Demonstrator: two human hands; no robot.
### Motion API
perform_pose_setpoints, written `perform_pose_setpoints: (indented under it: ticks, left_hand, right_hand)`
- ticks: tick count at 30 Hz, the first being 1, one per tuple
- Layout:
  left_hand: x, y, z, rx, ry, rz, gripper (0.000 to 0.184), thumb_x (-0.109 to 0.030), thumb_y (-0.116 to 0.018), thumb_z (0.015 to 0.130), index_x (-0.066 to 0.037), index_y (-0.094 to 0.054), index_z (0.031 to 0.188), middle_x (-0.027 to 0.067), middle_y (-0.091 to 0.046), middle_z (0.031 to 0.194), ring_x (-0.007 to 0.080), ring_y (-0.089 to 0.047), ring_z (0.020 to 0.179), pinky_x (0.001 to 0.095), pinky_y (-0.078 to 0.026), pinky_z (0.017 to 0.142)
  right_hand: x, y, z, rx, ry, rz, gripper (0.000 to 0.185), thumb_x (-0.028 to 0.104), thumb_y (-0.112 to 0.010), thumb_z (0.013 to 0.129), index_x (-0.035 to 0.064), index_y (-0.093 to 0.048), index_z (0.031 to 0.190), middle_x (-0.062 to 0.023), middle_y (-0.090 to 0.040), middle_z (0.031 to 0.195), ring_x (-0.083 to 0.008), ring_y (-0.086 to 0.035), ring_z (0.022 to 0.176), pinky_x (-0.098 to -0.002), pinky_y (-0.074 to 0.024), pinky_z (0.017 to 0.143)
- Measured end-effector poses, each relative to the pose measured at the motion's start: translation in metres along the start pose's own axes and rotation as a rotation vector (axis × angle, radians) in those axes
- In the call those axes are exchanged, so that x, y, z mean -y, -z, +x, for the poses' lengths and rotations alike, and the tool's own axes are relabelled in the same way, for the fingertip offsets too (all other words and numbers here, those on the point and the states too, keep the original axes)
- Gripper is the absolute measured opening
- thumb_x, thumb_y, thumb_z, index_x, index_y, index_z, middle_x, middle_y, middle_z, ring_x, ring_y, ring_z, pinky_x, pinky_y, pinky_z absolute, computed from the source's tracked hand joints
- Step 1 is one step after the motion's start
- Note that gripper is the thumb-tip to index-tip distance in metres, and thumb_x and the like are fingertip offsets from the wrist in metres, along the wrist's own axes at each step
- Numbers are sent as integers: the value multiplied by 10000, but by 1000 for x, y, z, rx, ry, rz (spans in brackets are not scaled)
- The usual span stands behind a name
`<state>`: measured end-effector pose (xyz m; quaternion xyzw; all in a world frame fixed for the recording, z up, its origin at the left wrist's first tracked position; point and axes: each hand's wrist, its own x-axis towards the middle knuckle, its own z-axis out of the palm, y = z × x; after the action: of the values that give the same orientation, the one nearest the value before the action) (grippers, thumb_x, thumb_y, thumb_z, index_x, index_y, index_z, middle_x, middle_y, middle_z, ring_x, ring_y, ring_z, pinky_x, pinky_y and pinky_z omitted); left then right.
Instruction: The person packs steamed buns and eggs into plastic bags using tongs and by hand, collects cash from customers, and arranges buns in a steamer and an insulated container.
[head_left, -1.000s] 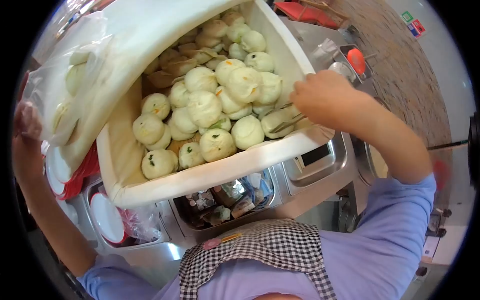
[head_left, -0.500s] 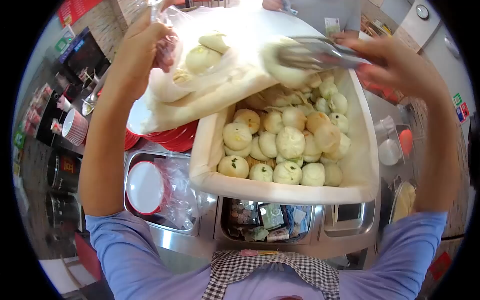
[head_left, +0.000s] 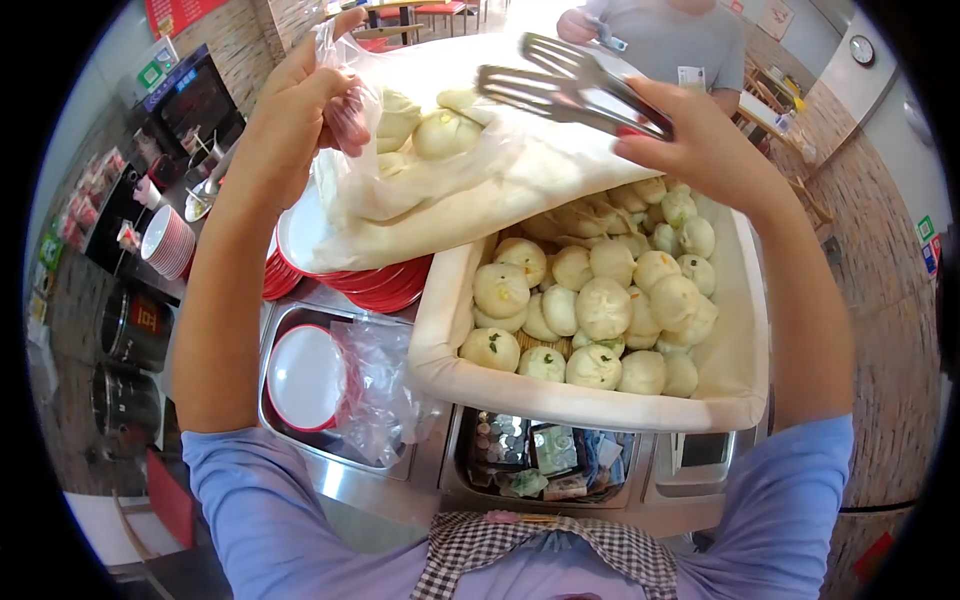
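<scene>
My left hand [head_left: 305, 115] is closed on the gathered top of a clear plastic bag [head_left: 350, 185], held up at the upper left. Several pale steamed buns [head_left: 447, 134] sit inside it. My right hand [head_left: 690, 135] grips metal tongs [head_left: 565, 85], whose slotted ends are spread apart just right of the bag with nothing between them. Below, a cloth-lined box [head_left: 590, 398] holds many round buns [head_left: 603, 308], some with green bits on top. Its thick white cloth [head_left: 450, 215] is folded back at the far side, beneath the bag.
Red-rimmed plates [head_left: 385, 285] are stacked left of the box. A metal bin below holds a white dish [head_left: 306, 378] and loose plastic bags [head_left: 385, 400]. Coins and notes fill a cash tray [head_left: 545, 455] in front. Across the counter stands a person in a grey shirt [head_left: 665, 45].
The tongs held a blurred bun above the box; now they are empty and have moved left toward the bag. More buns show in the bag. The view has shifted slightly.
</scene>
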<state>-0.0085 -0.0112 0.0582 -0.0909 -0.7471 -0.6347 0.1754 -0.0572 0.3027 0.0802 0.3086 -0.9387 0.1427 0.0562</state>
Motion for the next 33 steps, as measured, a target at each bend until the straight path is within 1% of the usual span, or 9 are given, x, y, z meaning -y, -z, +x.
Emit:
perform_pose_setpoints:
  ticks: [3,6,10,13,16,21,27,29,33]
  left_hand:
    - [7,6,3,17,1,6,515,-114,-466,864,-119,-420,1377,13,-534,752,95,-536,546,234,-467,507]
    - [26,9,5,20,-26,-5,448,-177,-515,899,-89,-460,1335,-32,-492,724,70,-485,575,215,-436,535]
    - [59,33,11,71,1,52,437,-217,-510,921,-114,-471,1344,-72,-496,836,-3,-433,682,165,-361,545]
    - [82,55,27,23,23,204,388,-61,-454,924,-43,-466,1312,107,-450,1311,265,-482,1160,325,-430,933]
    - [45,25,5,72,-242,629,520,-313,-707,798,-21,-559,1202,177,-593,1193,295,-606,1019,443,-484,825]
    - [71,28,31,-70,-586,672,177,-162,-691,776,-32,-689,897,178,-646,1022,298,-635,837,397,-515,710]
    - [57,8,63,3,-209,304,280,-310,-627,839,-110,-642,1035,83,-578,946,225,-560,769,355,-459,640]
    - [33,5,62,-107,-84,88,294,-299,-607,842,-93,-627,1051,52,-541,852,194,-518,700,327,-436,591]
    - [-30,-14,72,-218,-120,-203,321,-279,-566,849,-60,-596,1082,-10,-467,664,132,-433,561,269,-391,492]
  right_hand:
    - [-34,-9,-47,-244,59,96,576,306,-685,805,-55,-508,1217,-200,-617,1064,-261,-600,965,-352,-462,836]
    - [-48,0,-110,-164,-86,97,611,140,-673,805,-46,-423,1331,-144,-542,1269,-190,-538,1099,-304,-407,965]
    - [-46,-23,-201,-284,-170,181,672,172,-724,769,1,-420,1343,-153,-556,1166,-218,-580,977,-298,-494,810]
    - [-29,-30,-279,-338,-400,277,708,212,-741,748,0,-418,1340,-165,-557,1073,-238,-585,898,-318,-496,777]
    - [-25,-55,-364,-494,-574,217,651,205,-708,787,-8,-422,1332,-139,-564,1082,-188,-573,916,-285,-473,802]
    - [10,-100,-520,-738,-1057,450,584,208,-672,827,-18,-442,1314,-78,-568,1055,-128,-527,916,-276,-449,813]
    - [26,-118,-581,-826,-1340,610,476,152,-634,853,-2,-495,1281,-33,-584,1025,-135,-536,930,-287,-449,846]
    - [23,-133,-592,-983,-1389,822,441,152,-576,876,67,-485,1299,48,-503,729,-27,-411,542,-182,-306,444]
    - [57,-123,-618,-995,-1441,806,417,158,-571,884,72,-497,1285,45,-492,771,-21,-421,563,-170,-331,452]
